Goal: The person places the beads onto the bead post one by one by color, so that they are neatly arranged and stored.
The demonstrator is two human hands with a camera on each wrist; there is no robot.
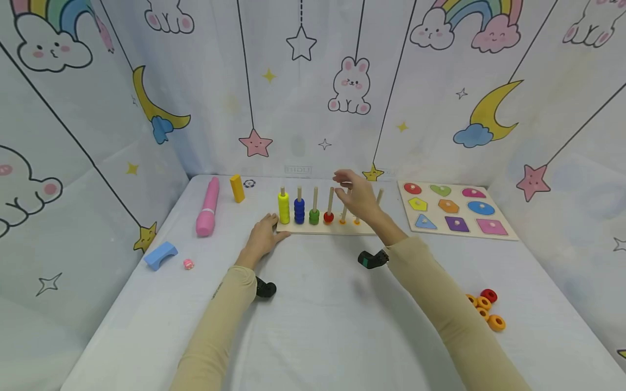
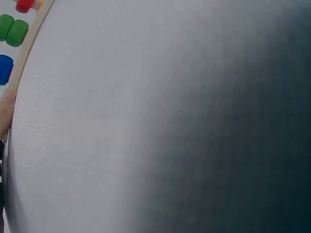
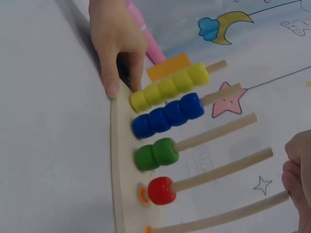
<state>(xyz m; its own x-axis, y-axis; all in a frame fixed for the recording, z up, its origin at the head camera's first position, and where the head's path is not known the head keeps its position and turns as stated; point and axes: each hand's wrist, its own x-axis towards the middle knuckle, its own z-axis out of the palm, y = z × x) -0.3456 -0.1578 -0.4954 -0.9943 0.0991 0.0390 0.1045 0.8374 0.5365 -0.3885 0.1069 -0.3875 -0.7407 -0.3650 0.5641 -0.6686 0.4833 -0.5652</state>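
Note:
A wooden bead-stacking board [image 1: 318,228] with upright pegs stands toward the back of the table. Yellow beads [image 3: 168,87], blue beads [image 3: 167,116], two green beads [image 3: 156,154] and one red bead [image 3: 162,190] sit on separate pegs. The red bead is slightly tilted, a little off the base. My left hand [image 1: 261,239] holds the board's left end, thumb along the front edge and fingers behind. My right hand [image 1: 361,196] hovers by the tops of the pegs right of the red bead, thumb and fingers apart, with no bead visible in it.
Loose orange beads [image 1: 496,323] and a red one [image 1: 488,295] lie by my right forearm. A shape puzzle [image 1: 459,209] is at back right. On the left are a pink wand-like object [image 1: 208,209], yellow block [image 1: 237,188], blue arch block [image 1: 161,255] and small pink piece [image 1: 188,264].

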